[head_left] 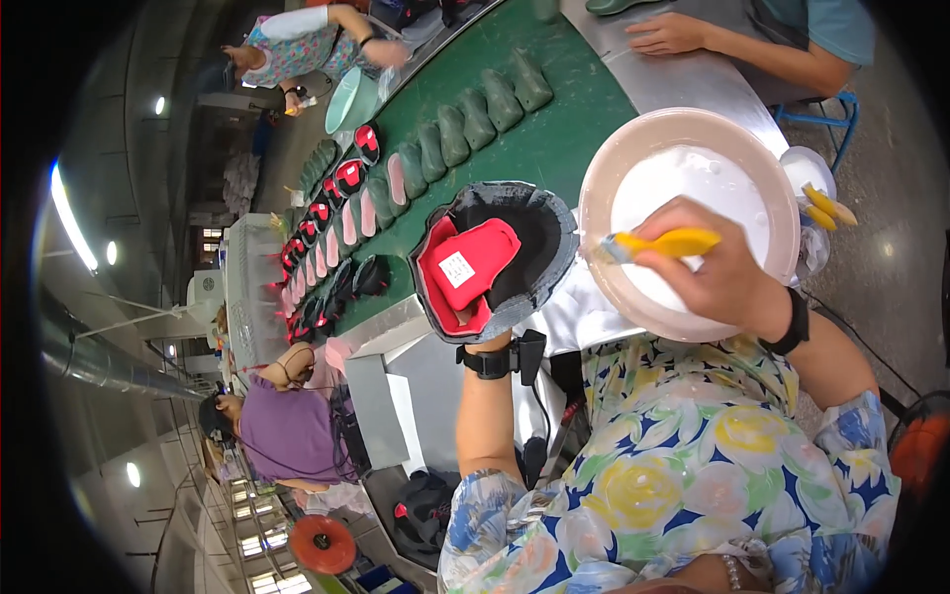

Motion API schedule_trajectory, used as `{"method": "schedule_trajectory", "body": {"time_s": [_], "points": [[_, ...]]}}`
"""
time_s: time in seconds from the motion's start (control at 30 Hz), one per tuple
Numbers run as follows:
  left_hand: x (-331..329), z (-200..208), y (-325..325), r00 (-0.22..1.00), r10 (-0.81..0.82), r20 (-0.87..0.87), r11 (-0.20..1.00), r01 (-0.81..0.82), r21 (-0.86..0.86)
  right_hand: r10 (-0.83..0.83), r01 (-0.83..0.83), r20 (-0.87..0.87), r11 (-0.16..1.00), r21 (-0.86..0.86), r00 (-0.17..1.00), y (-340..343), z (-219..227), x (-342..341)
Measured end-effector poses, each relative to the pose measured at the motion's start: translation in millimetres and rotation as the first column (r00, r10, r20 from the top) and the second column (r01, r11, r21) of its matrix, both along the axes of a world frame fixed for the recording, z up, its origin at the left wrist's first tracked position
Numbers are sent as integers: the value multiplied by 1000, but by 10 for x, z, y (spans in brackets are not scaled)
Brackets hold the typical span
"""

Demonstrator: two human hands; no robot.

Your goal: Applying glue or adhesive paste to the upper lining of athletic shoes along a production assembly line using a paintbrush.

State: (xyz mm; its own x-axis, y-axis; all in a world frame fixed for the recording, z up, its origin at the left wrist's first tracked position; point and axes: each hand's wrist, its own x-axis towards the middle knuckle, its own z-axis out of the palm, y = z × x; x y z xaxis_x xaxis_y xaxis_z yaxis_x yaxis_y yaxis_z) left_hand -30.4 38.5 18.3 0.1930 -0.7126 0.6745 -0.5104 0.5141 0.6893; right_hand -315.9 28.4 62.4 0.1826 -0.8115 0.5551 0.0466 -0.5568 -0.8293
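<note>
My left hand point(489, 343) is mostly hidden by the black and grey shoe upper point(539, 252) it holds, its underside turned up. A red lining point(480, 262) with a white label shows inside the upper. In my right hand point(714, 272) is a brush point(683, 241) with a yellow handle, gripped between thumb and fingers. The bristle end points left, at the near-left rim of a pale pink basin point(594, 198), close to the shoe upper's edge. White liquid point(668, 183) fills the basin's bottom.
A green conveyor belt point(584, 119) carries green shoe lasts point(475, 119), pink insoles point(348, 224) and red-lined uppers point(350, 176). Spare yellow-handled brushes point(821, 208) rest right of the basin. A co-worker's hand point(668, 35) lies on the far metal table; a person in purple point(292, 431) works at left.
</note>
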Motion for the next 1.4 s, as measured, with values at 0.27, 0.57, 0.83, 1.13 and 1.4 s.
{"method": "schedule_trajectory", "body": {"time_s": [0.27, 0.57, 0.83, 1.13, 1.4], "points": [[67, -52, 40, 985, -159, -75, 954, 172, 246, 114, -141, -169, 977, -157, 979, 48, 35, 184], [-132, -419, 165, 426, -184, -886, 344, 872, 348, 203, -273, -210, 877, -394, 956, -379, 139, 254], [-153, -387, 96, 362, -246, -899, 427, 873, 234, 130, -261, -435, 931, -255, 891, -606, 167, 330], [1012, -430, 53, 751, -168, -638, 816, 469, 338, 164, -127, -450, 986, 112, 878, -677, 207, 277], [3544, -1019, -522, 224, 209, -952, 954, 166, 249, 148, 30, -251, 808, 589, 957, -814, -103, -30]]}}
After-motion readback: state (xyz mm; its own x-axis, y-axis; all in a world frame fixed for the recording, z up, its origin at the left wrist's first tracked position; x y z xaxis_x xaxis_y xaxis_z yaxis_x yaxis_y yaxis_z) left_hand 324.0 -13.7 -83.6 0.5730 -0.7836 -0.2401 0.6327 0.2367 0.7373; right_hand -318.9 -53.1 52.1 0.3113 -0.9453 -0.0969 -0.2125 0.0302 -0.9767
